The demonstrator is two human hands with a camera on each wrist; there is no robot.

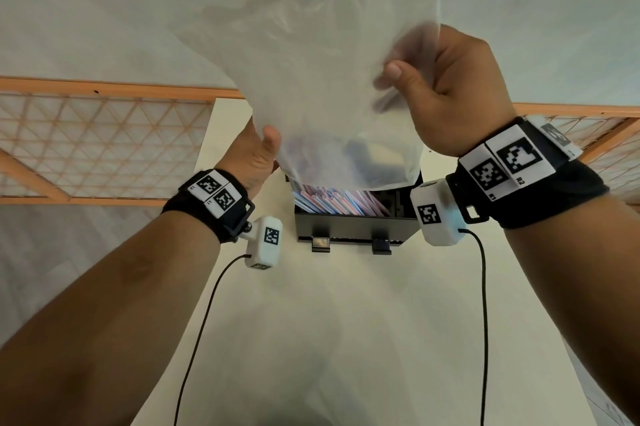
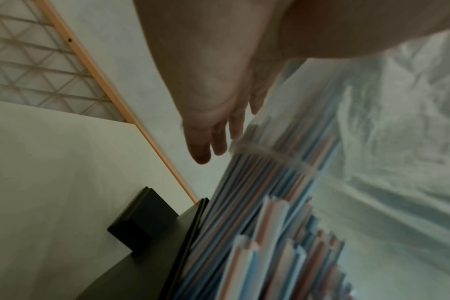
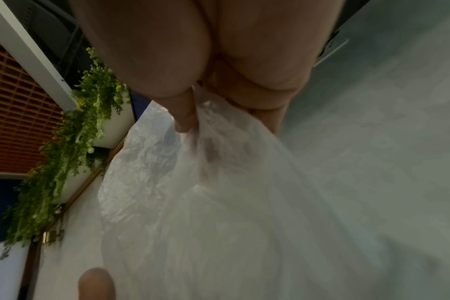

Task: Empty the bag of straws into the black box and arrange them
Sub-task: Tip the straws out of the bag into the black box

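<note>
A translucent plastic bag [image 1: 329,96] hangs mouth-down over the black box [image 1: 353,228]. My right hand [image 1: 398,79] grips the bag's right side high up, the film bunched between thumb and fingers [image 3: 185,119]. Lower down, my left hand [image 1: 266,145] holds the bag's left edge near its mouth, with the thumb on the front and straight fingers [image 2: 219,138] behind. Pink, blue and white wrapped straws [image 1: 332,200] stick out of the bag's mouth into the box, leaning to the left. In the left wrist view the straws [image 2: 257,223] run from the bag [image 2: 385,142] into the box [image 2: 147,263].
The box stands on a white table [image 1: 329,321] and has two black clips [image 1: 320,244] on its near side. Wooden lattice screens [image 1: 86,138] flank the table's far end. Hanging green plants [image 3: 77,142] show at the left of the right wrist view.
</note>
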